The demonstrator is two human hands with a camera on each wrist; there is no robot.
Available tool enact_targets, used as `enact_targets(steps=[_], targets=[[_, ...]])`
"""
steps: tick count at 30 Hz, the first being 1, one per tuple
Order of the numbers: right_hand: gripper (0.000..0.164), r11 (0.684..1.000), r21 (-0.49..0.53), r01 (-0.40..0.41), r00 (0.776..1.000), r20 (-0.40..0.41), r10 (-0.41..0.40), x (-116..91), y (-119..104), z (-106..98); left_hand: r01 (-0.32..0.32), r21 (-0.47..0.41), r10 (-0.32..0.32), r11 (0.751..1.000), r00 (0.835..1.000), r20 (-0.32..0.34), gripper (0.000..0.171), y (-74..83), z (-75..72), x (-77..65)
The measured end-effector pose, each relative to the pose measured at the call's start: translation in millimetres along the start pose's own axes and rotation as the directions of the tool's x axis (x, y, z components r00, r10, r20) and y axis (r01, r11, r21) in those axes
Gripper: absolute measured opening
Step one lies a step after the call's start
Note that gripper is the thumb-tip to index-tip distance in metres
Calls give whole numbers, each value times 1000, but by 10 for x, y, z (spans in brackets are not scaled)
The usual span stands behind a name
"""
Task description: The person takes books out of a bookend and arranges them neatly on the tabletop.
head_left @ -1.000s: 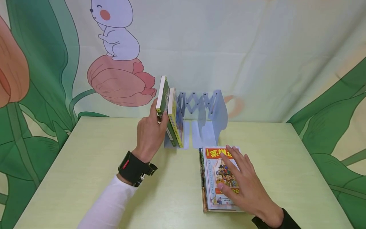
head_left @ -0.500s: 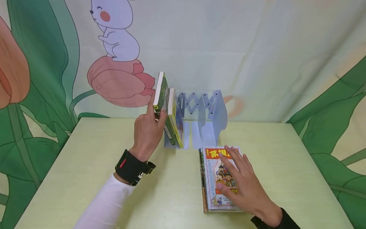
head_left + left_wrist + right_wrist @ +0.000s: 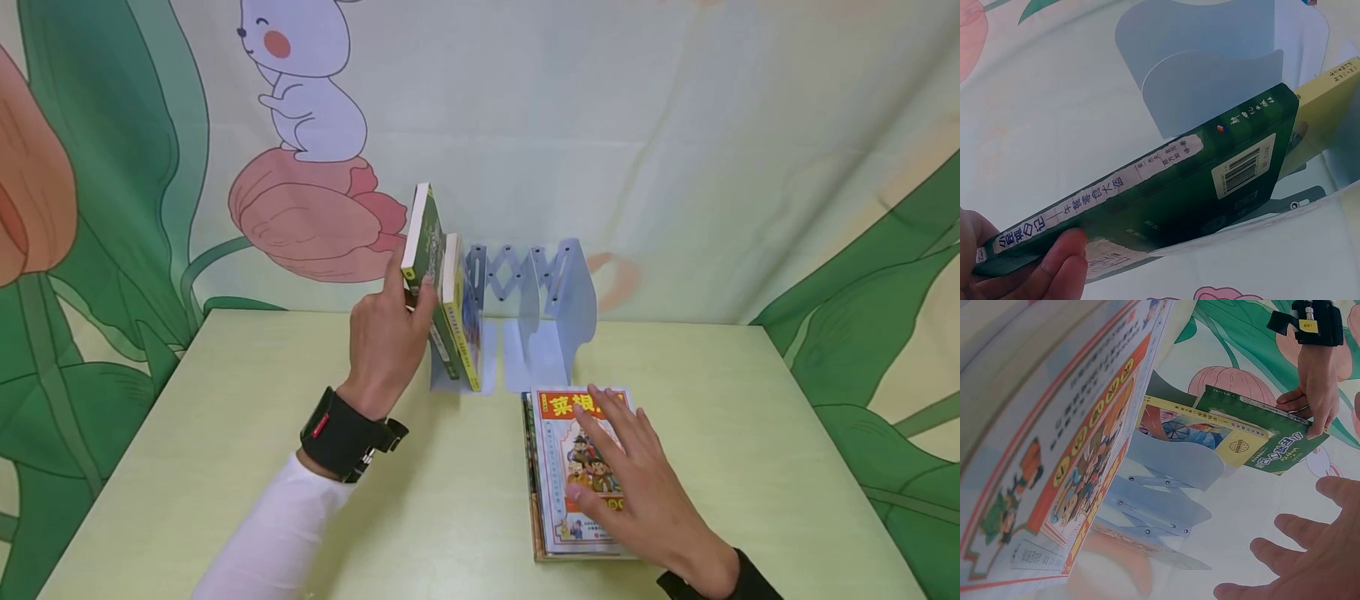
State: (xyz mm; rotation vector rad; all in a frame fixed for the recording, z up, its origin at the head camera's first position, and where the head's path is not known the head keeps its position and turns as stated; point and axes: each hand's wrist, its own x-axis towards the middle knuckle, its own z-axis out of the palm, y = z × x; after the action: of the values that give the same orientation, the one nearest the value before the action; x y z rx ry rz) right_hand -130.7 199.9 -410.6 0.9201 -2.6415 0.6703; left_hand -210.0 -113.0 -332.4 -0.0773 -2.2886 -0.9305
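My left hand pinches a green book near its top, thumb on one side and fingers on the other. The book stands tilted in the left part of a pale blue expandable bookend rack, beside a thin yellow book. In the right wrist view both covers show, the green one behind the yellow. My right hand spreads its straight fingers over a small pile of books, whose top cover is white with a red and yellow title. Whether the palm touches that cover, I cannot tell.
A pale yellow table carries everything. Behind its far edge hangs a printed cloth with a white animal and pink flowers. Thin upright plates and a lattice link form the rack's right part.
My left hand has drawn the green book slightly up and to the left, away from the yellow book. The right hand has barely moved over the pile.
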Motion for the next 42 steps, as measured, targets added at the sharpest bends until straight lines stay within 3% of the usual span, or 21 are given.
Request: enact_targets(steps=[15,42], targets=[[77,1000,-5,-3,1000,-2,3,18,-22,-31,-56,24,58,998,995,-76,47,85,-131,48],[75,1000,3,-6,1000,-8,6,14,-36,-43,-112,40,117,993,981,-154,48,216,-348,85]])
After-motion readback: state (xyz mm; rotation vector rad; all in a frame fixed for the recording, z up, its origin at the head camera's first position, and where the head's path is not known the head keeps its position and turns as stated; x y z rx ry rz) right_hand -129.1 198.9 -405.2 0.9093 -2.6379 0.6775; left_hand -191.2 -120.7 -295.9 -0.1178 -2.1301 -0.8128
